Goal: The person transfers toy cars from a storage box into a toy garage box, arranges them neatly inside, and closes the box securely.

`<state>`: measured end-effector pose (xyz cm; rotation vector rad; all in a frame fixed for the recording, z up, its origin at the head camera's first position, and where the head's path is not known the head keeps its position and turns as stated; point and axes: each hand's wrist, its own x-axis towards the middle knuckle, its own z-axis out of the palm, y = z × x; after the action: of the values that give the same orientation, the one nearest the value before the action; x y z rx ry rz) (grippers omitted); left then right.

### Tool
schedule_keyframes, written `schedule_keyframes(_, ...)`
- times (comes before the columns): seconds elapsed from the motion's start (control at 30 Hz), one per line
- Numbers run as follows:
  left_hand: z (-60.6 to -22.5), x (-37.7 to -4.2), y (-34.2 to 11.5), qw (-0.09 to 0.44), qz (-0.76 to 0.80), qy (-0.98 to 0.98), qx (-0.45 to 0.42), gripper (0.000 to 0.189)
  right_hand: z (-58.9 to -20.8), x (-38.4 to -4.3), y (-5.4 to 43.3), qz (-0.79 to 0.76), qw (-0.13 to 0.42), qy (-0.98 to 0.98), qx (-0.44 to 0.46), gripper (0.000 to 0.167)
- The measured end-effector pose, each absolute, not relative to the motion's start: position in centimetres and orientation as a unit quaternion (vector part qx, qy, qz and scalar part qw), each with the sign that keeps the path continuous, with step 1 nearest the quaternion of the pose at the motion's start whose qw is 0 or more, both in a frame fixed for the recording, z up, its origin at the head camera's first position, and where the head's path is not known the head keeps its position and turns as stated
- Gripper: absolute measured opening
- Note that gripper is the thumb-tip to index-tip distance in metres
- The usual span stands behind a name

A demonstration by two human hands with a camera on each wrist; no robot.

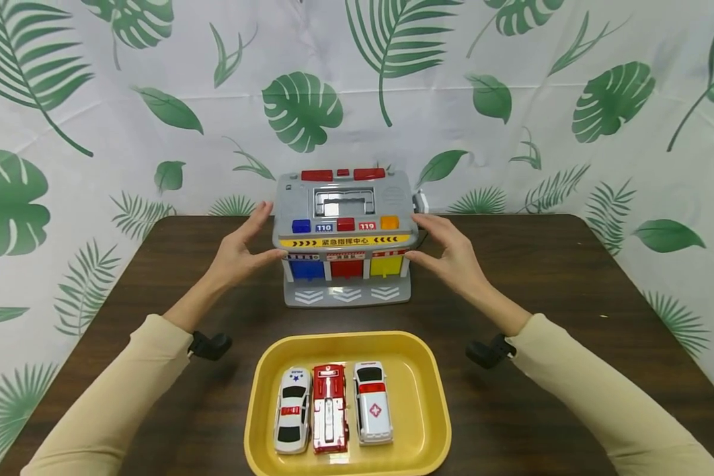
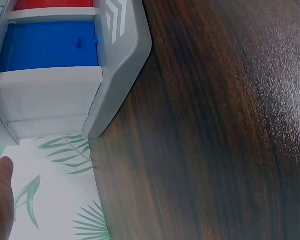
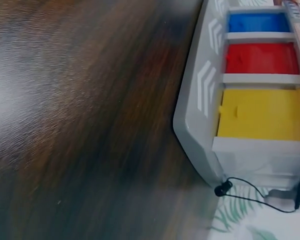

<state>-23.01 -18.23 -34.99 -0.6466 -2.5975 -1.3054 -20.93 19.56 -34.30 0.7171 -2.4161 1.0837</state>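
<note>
Far left: beige sleeve (image 1: 125,383), black wrist-worn camera (image 1: 210,345) at its cuff. Left hand (image 1: 238,251) is up beside the left end of the grey plastic toy garage (image 1: 339,291). Its fingers are extended, thumb spread well away from them, nothing gripped; thumb tip is at the front roof corner, contact unclear.

Garage sits on the dark brown wood-grain table (image 1: 571,284), toward its back edge, between both hands, upright, front facing the person. Front bays left to right: blue door panel (image 1: 307,269), red door panel (image 1: 346,268), yellow door panel (image 1: 387,266), white chevrons on the ramp below. Grey carry handle (image 1: 344,194) lies down in the roof.

Nearer the person, in front of the garage: yellow rounded rectangular tray (image 1: 413,396). In it, left to right: white toy police car (image 1: 291,410), red-and-silver toy vehicle (image 1: 330,410), white toy ambulance (image 1: 373,403) with red cross.

Right hand (image 1: 455,254) is at the garage's right end. Fingers extended, thumb spread below, no grip seen; fingertips at the roof edge, can't tell if touching. Black cord (image 3: 260,201) by that end.
</note>
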Motion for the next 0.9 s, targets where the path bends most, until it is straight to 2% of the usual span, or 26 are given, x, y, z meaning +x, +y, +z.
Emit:
schedule_keyframes(0.27, -35.3, -23.3, -17.9, 0.062, -0.451, -0.863, -0.221, 0.082, -34.8, -22.1, 18.4, 0.388, 0.201, -0.86, 0.263, 0.063)
schedule_keyframes(0.57, -32.8, -21.3, -16.7, 0.051, -0.456, -0.859, -0.226, 0.074, -35.0, -22.1, 18.0, 0.399, 0.189, -0.859, 0.26, 0.058)
schedule_keyframes(0.9, -35.3, -23.0, -17.6, 0.063, -0.45, -0.863, -0.218, 0.076, -35.3, -22.2, 18.1, 0.407, 0.189, -0.853, 0.268, 0.054)
